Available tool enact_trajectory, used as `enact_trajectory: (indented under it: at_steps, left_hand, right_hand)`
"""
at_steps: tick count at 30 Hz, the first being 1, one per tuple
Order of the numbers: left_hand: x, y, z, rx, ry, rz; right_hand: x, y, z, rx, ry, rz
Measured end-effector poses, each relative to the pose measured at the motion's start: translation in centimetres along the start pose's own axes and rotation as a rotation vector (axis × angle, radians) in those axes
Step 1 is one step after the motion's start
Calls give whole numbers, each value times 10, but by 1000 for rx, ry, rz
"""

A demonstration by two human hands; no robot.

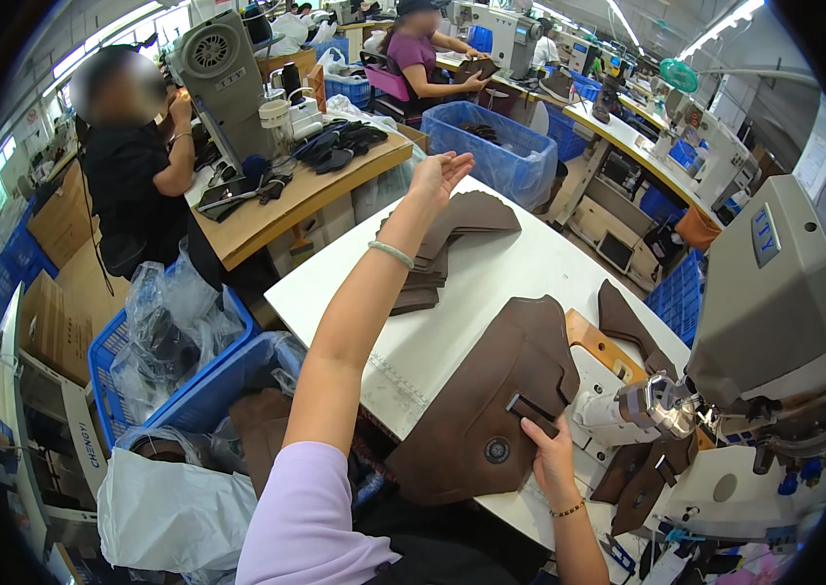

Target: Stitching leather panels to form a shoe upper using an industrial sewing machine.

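Note:
My left arm reaches far forward over the white table [335, 292], and my left hand [442, 175] is open, its fingers stretched out and holding nothing. Just below it lies a stack of curved brown leather pieces [467, 216], partly hidden by my forearm. My right hand [548, 453] grips a large brown leather panel [457, 405] near its right side, thumb on top; the other fingers are mostly hidden. Next to that thumb sits a short dark strap [528, 408]. A round dark emblem [497, 449] shows on the panel, which hangs partly over the table's near edge.
At the right stands a grey sewing machine [774, 283], its metal head close to the panel. More brown leather pieces [639, 327] lie behind and below it. Blue crates [179, 390] with plastic bags are at the left. Two people work at other tables ahead.

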State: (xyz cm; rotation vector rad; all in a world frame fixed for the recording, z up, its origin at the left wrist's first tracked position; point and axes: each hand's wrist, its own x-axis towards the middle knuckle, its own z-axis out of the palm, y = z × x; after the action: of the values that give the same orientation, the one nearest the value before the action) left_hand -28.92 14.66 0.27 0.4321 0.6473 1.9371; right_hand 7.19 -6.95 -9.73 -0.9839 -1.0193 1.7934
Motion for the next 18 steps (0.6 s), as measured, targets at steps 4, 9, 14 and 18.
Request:
enact_trajectory:
  at_steps: [4,9,14,18]
  left_hand:
    - [0,3,-5,6,-9,-5]
    - [-2,1,-6,6,-2,-11]
    - [-1,0,-8,31,0,-5]
    - [0,-1,-9,35,2,-3]
  right_hand:
    - [0,1,0,3,-1,1]
    - [1,2,-2,9,16,18]
    - [1,3,-3,27,18,52]
    - [2,4,-4,31,10,41]
